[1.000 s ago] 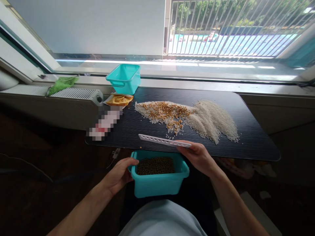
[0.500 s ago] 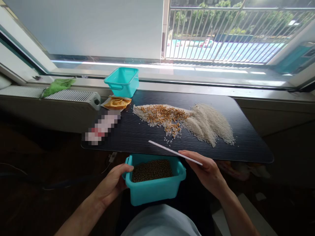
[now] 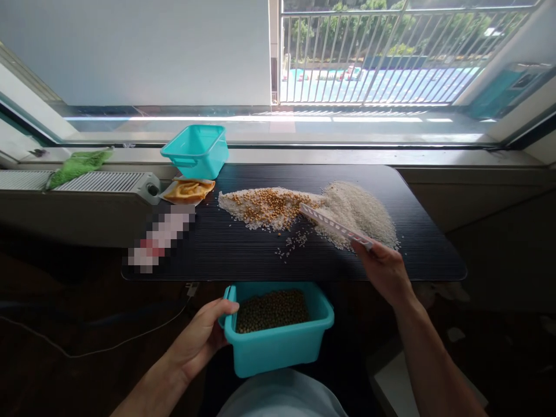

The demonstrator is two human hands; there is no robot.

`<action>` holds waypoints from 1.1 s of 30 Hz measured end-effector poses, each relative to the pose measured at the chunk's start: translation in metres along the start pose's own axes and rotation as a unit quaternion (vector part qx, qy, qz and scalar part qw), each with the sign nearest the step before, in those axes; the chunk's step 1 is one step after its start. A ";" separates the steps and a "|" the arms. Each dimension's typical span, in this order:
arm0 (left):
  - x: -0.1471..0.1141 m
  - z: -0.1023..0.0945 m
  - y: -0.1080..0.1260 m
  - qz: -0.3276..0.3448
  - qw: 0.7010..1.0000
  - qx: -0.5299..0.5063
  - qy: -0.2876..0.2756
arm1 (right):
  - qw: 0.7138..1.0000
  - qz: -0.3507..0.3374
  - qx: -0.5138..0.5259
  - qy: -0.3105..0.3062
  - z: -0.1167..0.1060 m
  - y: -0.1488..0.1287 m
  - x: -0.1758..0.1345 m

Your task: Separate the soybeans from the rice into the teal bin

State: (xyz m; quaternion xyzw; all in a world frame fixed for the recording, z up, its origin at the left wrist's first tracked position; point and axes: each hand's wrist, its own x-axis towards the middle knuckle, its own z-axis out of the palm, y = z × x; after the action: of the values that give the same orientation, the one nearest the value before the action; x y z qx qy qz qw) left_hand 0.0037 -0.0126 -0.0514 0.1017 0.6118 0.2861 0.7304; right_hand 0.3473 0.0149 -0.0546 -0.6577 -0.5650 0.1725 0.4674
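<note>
My left hand [image 3: 207, 331] grips the left rim of a turquoise plastic bin [image 3: 278, 352], thumb over the edge. Small brownish-green beans or grains [image 3: 273, 310] lie inside the bin, which sits below the table's front edge. In my right hand [image 3: 386, 267] is a thin, flat white strip [image 3: 334, 225] with a row of marks or slots along it. Its far end reaches the heap, where yellow-orange beans [image 3: 273, 204] lie over white rice [image 3: 360, 205]. A few loose rice grains [image 3: 292, 243] are scattered in front of the heap.
The dark table [image 3: 243, 260] stands by the window. An empty turquoise bin [image 3: 197, 152] rests at its back left corner, beside an open packet with something orange [image 3: 189, 190]. A blurred-out item [image 3: 160, 238] lies at the left. A green cloth [image 3: 80, 167] is on the radiator [image 3: 108, 184].
My right hand has moved forward and right, carrying the white strip from above the front edge onto the heap. The nearest clump of beans has been pushed back. My left hand still holds the bin.
</note>
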 end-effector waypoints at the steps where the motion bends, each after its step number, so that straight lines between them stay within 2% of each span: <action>1: 0.000 0.001 0.000 0.001 1.000 0.000 -0.002 | 1.000 0.013 -0.002 0.005 -0.001 -0.001 0.003; 4: 0.001 0.002 -0.001 -0.003 1.000 -0.005 -0.004 | 0.999 0.040 0.018 0.002 0.000 -0.008 0.008; 10: 0.003 0.006 -0.003 -0.010 1.000 -0.013 -0.025 | 0.996 0.049 0.067 -0.037 0.009 -0.015 0.008; 17: 0.004 0.008 -0.003 -0.010 0.999 0.000 -0.031 | 0.992 0.055 0.078 -0.086 -0.001 -0.019 -0.001; 24: 0.001 0.010 0.000 -0.022 0.999 -0.005 -0.030 | 0.992 0.064 0.082 -0.066 -0.007 -0.026 -0.002; 33: 0.002 0.009 0.001 -0.028 0.999 -0.014 -0.038 | 0.981 0.069 0.134 -0.119 -0.006 -0.022 -0.019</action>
State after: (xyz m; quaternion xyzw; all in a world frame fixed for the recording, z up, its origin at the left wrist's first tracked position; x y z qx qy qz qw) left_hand 0.0121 -0.0090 -0.0511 0.0850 0.5819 0.2701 0.7624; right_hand 0.3330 -0.0063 -0.0399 -0.6013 -0.5418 0.3551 0.4677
